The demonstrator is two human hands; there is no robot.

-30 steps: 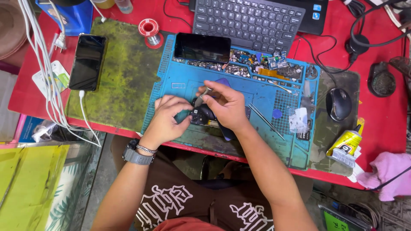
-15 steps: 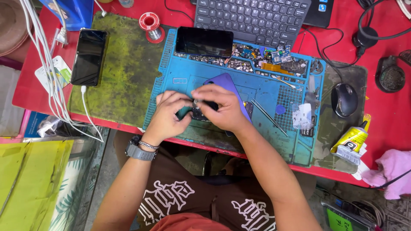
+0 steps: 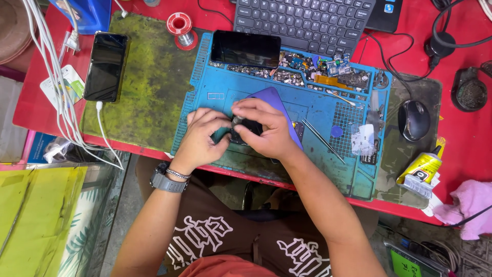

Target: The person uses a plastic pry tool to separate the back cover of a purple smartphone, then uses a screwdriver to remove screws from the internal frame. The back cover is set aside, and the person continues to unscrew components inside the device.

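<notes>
Small black phone part (image 3: 249,128) sits centre frame on blue silicone repair mat (image 3: 318,107), pinched w/ both hands. Left hand (image 3: 202,138) curled shut round green-handled tool (image 3: 220,134); right hand (image 3: 266,128) fingers closed on the part. Purple phone cover (image 3: 274,100) lies under right hand.

A single head-worn camera looks almost straight down from above the seated person, near enough that the red desk (image 3: 471,154) fills the upper frame, both forearms reaching up from the bottom edge, lap below.
</notes>
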